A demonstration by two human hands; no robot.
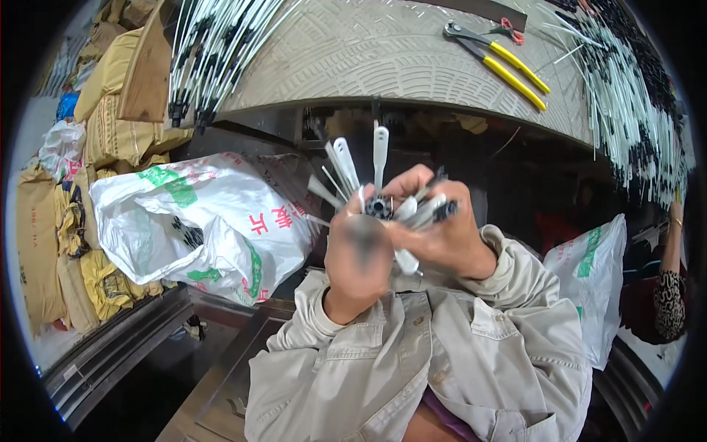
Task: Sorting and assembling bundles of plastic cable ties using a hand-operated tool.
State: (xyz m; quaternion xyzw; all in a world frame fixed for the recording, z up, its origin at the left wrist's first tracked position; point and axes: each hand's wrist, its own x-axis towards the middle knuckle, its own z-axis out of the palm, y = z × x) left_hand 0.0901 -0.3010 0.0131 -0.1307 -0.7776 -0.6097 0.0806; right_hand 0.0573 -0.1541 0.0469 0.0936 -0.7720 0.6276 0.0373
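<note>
Both of my hands are close together in front of my chest. My left hand is closed at a round black slotted hub, from which white flat strips with small holes at their tips fan outward. Several slim white rods with black ends are in my closed right hand, its fingertips against the hub. Motion blurs part of the left hand, so its exact grip on the hub is hard to see.
A patterned table spans the far side, with yellow-handled pliers and red-handled scissors. Bundles of white and black rods lie at its left and right. An open white sack stands left. Another person's arm shows far right.
</note>
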